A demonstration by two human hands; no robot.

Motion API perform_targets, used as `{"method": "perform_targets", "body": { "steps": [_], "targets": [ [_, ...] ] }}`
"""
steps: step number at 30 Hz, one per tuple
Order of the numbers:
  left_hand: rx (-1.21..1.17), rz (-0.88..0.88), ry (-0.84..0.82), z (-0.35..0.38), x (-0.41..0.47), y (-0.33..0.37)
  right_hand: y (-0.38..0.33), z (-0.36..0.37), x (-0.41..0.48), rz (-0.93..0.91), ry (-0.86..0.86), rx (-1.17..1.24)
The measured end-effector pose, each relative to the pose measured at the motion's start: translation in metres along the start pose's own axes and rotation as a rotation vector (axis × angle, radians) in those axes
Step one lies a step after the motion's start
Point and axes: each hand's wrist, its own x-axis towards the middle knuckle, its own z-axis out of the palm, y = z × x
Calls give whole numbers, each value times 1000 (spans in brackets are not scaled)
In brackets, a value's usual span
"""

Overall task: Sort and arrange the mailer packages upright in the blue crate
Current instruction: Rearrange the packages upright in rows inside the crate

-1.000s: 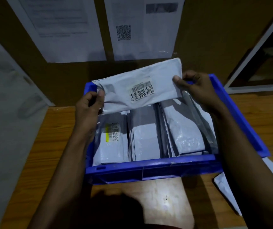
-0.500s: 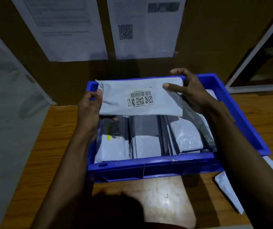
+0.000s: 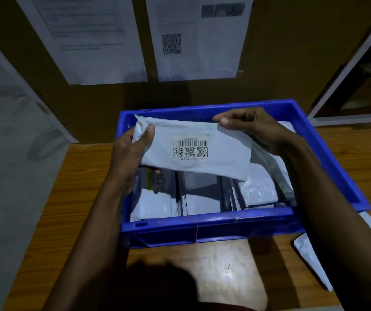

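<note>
A wooden table (image 3: 56, 209) stands against a brown wall with papers (image 3: 195, 37); the blue crate (image 3: 202, 227) holds upright mailers (image 3: 202, 198); the left hand (image 3: 133, 151) and right hand (image 3: 254, 129) grip a barcoded mailer (image 3: 202, 162) by its ends.

The scene was dim; a small glare spot shone on the table (image 3: 227, 277) beside a dark shadow, edges bowed.

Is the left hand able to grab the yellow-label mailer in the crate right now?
Probably not yet. The left hand grips one end of the barcoded mailer, which hangs right over the yellow-label mailer, so the hand is busy and the way down looks covered.
</note>
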Motion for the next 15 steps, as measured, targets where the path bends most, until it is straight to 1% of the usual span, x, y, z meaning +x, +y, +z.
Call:
{"method": "perform_targets", "body": {
  "steps": [4, 8, 12, 15],
  "targets": [
    [4, -41, -32, 4, -1, 0, -5, 2, -4, 138, -152, -81],
    [-16, -44, -67, 9, -2, 2, -8, 10, -6, 177, -236, -160],
    [-201, -57, 7, 8, 2, 7, -12, 13, -6, 161, -216, -81],
    [-358, -104, 16, 8, 4, 7, -7, 16, -2, 154, -200, 10]
  ]
}}
